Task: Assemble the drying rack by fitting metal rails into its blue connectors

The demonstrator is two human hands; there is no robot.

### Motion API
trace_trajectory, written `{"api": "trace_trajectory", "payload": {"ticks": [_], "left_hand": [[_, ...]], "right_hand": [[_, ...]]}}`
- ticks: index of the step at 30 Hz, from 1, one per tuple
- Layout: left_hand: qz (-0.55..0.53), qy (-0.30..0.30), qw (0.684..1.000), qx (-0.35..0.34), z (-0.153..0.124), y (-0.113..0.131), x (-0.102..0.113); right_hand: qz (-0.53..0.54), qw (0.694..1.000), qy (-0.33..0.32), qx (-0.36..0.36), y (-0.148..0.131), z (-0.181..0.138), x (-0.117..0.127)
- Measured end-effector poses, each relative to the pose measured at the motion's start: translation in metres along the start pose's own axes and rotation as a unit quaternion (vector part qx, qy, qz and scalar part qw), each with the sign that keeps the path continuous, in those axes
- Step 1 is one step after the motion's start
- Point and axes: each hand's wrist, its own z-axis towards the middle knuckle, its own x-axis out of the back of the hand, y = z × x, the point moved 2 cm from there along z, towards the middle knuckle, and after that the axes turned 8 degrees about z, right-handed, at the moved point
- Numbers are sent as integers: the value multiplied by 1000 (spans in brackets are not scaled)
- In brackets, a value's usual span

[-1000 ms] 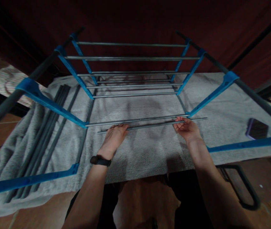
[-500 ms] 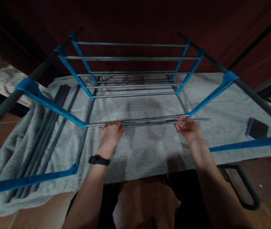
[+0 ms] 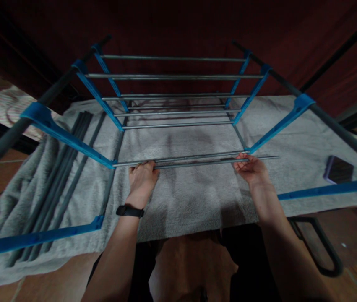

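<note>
In the centre of the frame, the loose rod (image 3: 197,163) is lying just in front of the fitted rod (image 3: 197,156), nearly parallel to it, with both hands on it. The right hand (image 3: 251,168), palm up, seems to be pinching it between thumb and fingers; the left hand (image 3: 143,176) is curling its fingers over it from above, though how firmly they are gripping I cannot tell.

The rod's right end is reaching past the foot of the right blue bracket (image 3: 275,131) — a further slide that way could be bringing its left end out from under the left hand and letting it drop onto the grey blanket (image 3: 194,205). Uneven lifting could be knocking the fitted rod, or twisting it against the left blue bracket (image 3: 74,144).

Compared with a second ago, the rod is sitting farther right and its left end is being hidden by the left hand, which is resting farther left; the right hand is sitting slightly farther right. The brackets are staying put.
</note>
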Motion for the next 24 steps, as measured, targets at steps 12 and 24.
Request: {"api": "trace_trajectory", "payload": {"ticks": [12,24], "left_hand": [[-1,-9,1000,-1,0,3,1],[0,-4,1000,-14,1,3,-2]], "right_hand": [[2,1000,7,-3,2,-3,-3],[-13,1000,7,-6,7,0,-3]]}}
